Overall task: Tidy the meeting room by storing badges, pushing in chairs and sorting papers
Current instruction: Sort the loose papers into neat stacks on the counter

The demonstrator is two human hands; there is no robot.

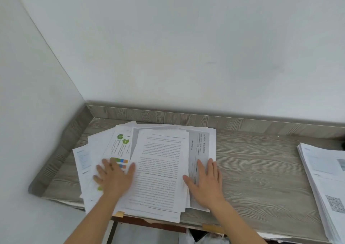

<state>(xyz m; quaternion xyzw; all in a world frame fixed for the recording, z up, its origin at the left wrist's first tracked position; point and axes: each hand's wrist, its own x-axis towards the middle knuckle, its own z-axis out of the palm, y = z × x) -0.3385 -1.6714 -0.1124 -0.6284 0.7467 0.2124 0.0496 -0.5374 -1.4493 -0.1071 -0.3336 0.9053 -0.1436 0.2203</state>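
A loose pile of papers (pixel 160 169) lay fanned out on the grey wooden desk (pixel 261 178), in a corner of the white wall (pixel 186 38). The left hand (pixel 113 178) rested flat with spread fingers on the nine o'clock side of the pile, partly over a sheet with green hexagons (pixel 121 143). The right hand (pixel 205 180) lay flat on the three o'clock edge, its fingers pointing to twelve. Further toward three o'clock, well apart, a second stack (pixel 321 178) sat at the edge of the view.
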